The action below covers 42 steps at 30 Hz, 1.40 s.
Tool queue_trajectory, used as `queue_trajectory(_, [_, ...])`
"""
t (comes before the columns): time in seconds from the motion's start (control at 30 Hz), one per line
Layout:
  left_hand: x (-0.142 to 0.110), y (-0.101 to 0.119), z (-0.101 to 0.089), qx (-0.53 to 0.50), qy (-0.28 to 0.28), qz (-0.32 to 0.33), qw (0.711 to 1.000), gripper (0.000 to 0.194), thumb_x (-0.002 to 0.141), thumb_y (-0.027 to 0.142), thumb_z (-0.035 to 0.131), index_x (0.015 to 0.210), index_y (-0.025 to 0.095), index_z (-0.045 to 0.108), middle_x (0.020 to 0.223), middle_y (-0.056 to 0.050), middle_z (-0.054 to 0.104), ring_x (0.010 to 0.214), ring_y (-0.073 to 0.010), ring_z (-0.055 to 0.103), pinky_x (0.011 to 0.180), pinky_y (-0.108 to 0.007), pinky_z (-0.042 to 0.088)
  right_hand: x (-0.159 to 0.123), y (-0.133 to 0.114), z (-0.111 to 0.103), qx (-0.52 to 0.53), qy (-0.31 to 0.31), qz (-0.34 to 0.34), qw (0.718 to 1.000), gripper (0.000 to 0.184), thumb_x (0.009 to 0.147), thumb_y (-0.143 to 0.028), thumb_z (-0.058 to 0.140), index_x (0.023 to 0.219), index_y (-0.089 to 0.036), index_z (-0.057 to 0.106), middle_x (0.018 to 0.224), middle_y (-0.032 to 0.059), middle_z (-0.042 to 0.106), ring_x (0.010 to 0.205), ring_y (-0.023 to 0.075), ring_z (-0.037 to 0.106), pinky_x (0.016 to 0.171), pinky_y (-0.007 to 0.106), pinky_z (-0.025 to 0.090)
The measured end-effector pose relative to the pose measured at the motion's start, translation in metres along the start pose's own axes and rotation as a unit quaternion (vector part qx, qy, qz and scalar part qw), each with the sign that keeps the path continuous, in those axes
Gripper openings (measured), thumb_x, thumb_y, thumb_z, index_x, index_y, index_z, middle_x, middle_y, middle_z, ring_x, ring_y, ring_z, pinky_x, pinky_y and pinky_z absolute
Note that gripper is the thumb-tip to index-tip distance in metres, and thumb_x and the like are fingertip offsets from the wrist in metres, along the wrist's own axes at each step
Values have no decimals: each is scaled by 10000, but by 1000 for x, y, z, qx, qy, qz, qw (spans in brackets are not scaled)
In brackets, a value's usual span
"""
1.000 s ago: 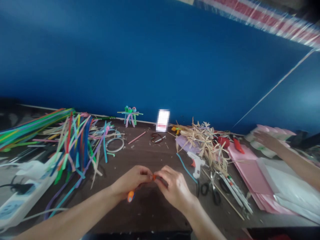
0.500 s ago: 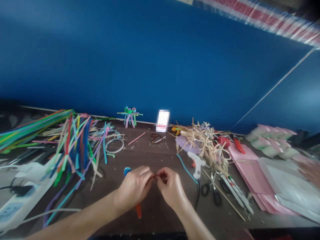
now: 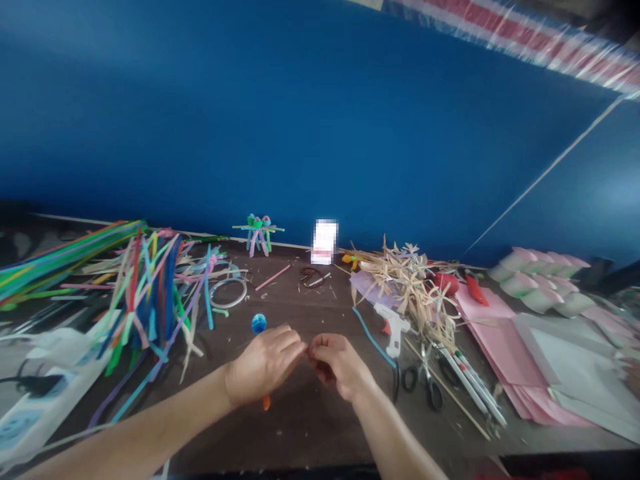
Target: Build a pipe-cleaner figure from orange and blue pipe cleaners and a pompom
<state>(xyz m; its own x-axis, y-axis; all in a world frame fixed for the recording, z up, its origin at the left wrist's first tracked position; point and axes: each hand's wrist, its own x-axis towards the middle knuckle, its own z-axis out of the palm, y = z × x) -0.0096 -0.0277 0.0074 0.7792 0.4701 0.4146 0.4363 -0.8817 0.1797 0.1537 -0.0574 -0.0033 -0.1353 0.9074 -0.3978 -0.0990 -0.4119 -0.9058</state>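
Observation:
My left hand (image 3: pixel 267 365) and my right hand (image 3: pixel 336 360) meet over the middle of the dark table, their fingertips pinched close together. Whatever lies between the fingers is too small or too hidden to make out. Just beyond my left hand a round blue piece (image 3: pixel 259 323) shows. A small orange tip (image 3: pixel 267 402) pokes out below the same hand; whether it joins the blue piece is hidden.
Pipe cleaners (image 3: pixel 150 287) lie heaped left, behind a white power strip (image 3: pixel 30 417). Right are a glue gun (image 3: pixel 395 327), scissors (image 3: pixel 424 380), raffia-like strips (image 3: pixel 410 280) and pink sheets (image 3: pixel 505 360). A pipe-cleaner figure (image 3: pixel 259 233) and a bright blurred screen (image 3: pixel 325 241) stand by the wall.
My hands stay pinched together, with the left wrist turned slightly. More of the round blue piece shows beyond my left hand, and less of the orange piece below it.

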Motion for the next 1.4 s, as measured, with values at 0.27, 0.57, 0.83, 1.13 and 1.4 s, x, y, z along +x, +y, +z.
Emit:
queue_trajectory(0.27, [4,-1,1,-170,-32,-200,964,131,732,134,486,668,163,596,616,10,554,570,-99,509,522,-195,332,-4,2,2,-163,70,-146,973,103,605,-193,555,701,-155,553,527,-55,482,444,64,405,428,176,305])
queue_trajectory(0.57, [-3,4,3,-69,-57,-108,990,180,824,165,412,690,149,532,684,-21,534,658,-133,496,595,-231,374,2,9,4,-266,88,-176,944,65,609,-148,482,550,-170,499,476,-51,451,454,80,393,437,184,274])
queue_trajectory(0.83, [-10,3,-2,56,-107,-1,993,150,811,132,410,686,152,491,693,-32,510,674,-164,448,605,-278,368,9,18,9,-141,32,-56,988,65,537,-140,397,506,-188,428,340,-101,323,314,52,273,330,174,160])
queue_trajectory(1.13, [-17,-3,8,67,-123,-6,990,119,781,94,427,723,155,512,717,-28,541,703,-173,487,631,-275,385,19,38,14,-55,4,-43,998,95,604,-186,451,517,-175,413,381,-99,327,311,35,262,298,157,158])
queue_trajectory(1.4, [-10,-80,-51,48,-98,-372,922,146,797,245,423,814,174,549,718,-43,633,662,-167,592,608,-241,397,18,51,-2,-61,57,-73,994,335,718,-395,531,920,-128,505,625,-56,452,304,-2,304,287,138,204])
